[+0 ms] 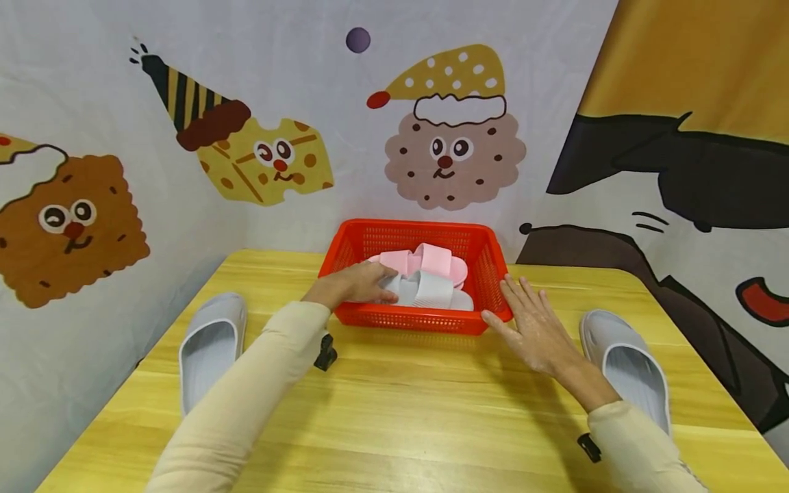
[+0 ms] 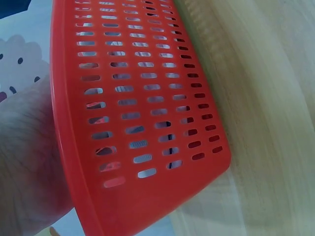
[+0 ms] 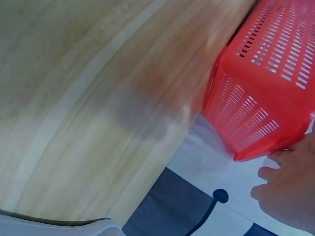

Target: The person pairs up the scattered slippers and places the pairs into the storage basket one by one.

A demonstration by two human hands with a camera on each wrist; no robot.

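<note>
A red plastic basket [image 1: 407, 318] with slotted walls stands at the far side of the table. Inside it, pink slide slippers [image 1: 435, 260] lie behind pale grey slide slippers [image 1: 435, 290]. My left hand [image 1: 364, 282] reaches over the basket's left side, its thumb and fingers spread about the left end of the grey slides. Whether they grip is unclear; in the left wrist view the basket wall hides the fingers. My right hand [image 1: 533, 330] has its fingers spread and straight against the basket's right end, touching the rim. It holds nothing.
Grey closed-toe clogs stand at both sides of the wooden table [image 1: 407, 418]: a left clog [image 1: 209, 349] and a right clog [image 1: 629, 363]. A cartoon-printed cloth [image 1: 296, 41] hangs right behind the basket. Small black clips show near each forearm.
</note>
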